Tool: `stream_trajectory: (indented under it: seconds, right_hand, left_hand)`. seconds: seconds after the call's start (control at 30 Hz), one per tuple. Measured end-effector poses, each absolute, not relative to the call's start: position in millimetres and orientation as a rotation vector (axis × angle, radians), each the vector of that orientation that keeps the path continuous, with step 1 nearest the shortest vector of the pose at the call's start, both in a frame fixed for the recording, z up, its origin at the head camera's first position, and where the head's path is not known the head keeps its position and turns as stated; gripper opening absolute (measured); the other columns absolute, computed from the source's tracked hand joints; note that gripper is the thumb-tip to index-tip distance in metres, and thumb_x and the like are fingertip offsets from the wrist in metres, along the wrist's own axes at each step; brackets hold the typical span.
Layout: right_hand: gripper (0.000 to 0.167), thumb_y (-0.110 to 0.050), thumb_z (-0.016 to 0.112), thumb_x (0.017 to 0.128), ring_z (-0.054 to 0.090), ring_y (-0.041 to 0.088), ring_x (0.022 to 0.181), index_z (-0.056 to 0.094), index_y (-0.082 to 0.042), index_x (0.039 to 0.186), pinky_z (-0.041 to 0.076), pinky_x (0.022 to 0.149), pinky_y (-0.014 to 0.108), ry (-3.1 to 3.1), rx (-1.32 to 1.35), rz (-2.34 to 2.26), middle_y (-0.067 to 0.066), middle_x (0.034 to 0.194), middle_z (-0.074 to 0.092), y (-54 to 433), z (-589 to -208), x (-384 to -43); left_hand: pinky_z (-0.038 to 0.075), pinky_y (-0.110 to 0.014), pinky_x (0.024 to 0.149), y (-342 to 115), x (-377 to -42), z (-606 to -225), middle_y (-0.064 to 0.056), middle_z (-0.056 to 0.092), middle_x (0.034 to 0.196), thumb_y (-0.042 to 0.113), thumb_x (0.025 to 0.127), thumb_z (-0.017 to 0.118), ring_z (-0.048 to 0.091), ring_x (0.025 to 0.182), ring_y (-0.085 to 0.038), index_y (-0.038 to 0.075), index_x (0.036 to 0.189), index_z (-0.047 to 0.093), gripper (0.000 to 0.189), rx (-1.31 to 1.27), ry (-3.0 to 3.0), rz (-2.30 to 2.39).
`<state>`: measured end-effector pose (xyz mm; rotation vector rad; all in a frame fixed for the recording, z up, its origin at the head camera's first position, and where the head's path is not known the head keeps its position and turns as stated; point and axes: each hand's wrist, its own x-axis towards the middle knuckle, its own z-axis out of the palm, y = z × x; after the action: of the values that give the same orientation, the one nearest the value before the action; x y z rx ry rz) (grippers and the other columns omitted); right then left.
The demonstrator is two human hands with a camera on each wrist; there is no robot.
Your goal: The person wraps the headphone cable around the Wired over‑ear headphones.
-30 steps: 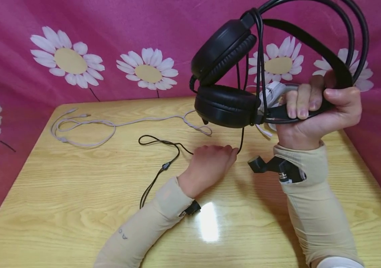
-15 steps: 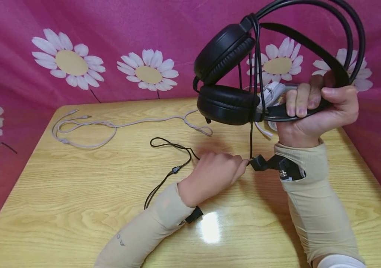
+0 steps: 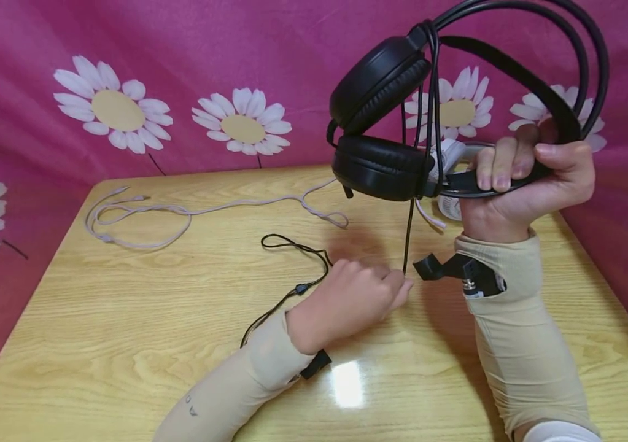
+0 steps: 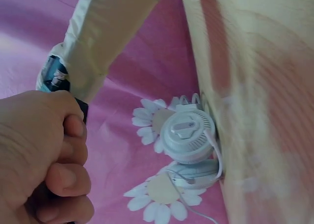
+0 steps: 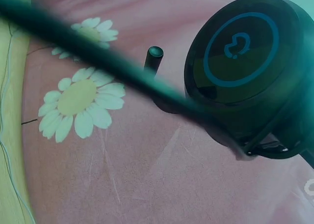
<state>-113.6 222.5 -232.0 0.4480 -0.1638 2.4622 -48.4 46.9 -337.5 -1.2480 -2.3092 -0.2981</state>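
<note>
One right hand gripping one black headset, one left hand pinching one black cable.

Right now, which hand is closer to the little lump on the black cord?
Left. The left hand is just right of the lump; the right hand is raised farther away, gripping the black headphones.

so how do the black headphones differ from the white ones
The black headphones are held up in the right hand; the white headphones rest on the table. In the head view, the black headphones are in front, the white headphones partly hidden behind. Both have round ear cups.
</note>
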Motion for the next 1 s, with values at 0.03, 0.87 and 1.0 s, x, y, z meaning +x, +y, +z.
stream_trajectory:
  seconds: [0.03,0.87,1.0]
  right_hand:
    - [0.023,-0.016,0.022,0.080,0.014,0.012,0.028,0.023,-0.008,0.058,0.011,0.031,0.021,-0.174,0.434,2.462,0.000,0.045,0.023,222.3,-231.9,-113.8]
    - [0.028,-0.011,0.017,0.081,0.016,0.010,0.026,0.016,-0.010,0.054,0.009,0.031,0.020,-0.184,0.515,2.437,-0.001,0.039,0.021,202.7,-242.2,-116.4]
    - [0.030,-0.009,0.015,0.080,0.018,0.011,0.025,0.016,-0.009,0.050,0.012,0.030,0.020,-0.247,0.570,2.433,0.000,0.036,0.022,198.1,-245.9,-115.7]
  left_hand:
    - [0.028,-0.026,0.041,46.3,-47.3,-336.4,0.012,0.044,0.055,0.025,0.103,0.056,0.038,0.044,-0.005,0.020,0.065,0.052,0.038,-1.254,-2.298,-0.296]
    - [0.031,-0.021,0.041,31.3,-21.5,-301.1,0.013,0.045,0.055,0.031,0.102,0.060,0.046,0.047,-0.002,0.023,0.065,0.054,0.038,-1.316,-2.015,-0.338]
    - [0.030,-0.021,0.041,30.9,-19.9,-299.6,0.013,0.043,0.055,0.030,0.100,0.061,0.042,0.046,-0.001,0.023,0.064,0.053,0.037,-1.303,-1.940,-0.350]
